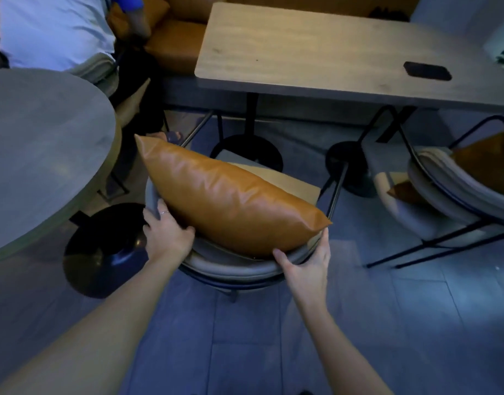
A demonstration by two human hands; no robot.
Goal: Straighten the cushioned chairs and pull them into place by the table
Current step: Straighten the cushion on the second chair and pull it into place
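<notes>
A chair with a curved grey padded backrest (230, 266) stands right below me, facing the rectangular wooden table (302, 49). An orange leather cushion (228, 198) lies slanted across its backrest and tan seat (287, 181). My left hand (166, 232) grips the backrest's left side, touching the cushion's lower edge. My right hand (307, 263) grips the backrest's right side, under the cushion's right corner. A second grey chair (455, 189) with an orange cushion (484, 163) stands turned askew at the right.
A round grey table (43, 155) with a black disc base (102, 249) is close on the left. A seated person in a light shirt (54, 29) is at the far left. An orange bench (173, 41) runs behind the wooden table. A black phone (427, 71) lies on the table.
</notes>
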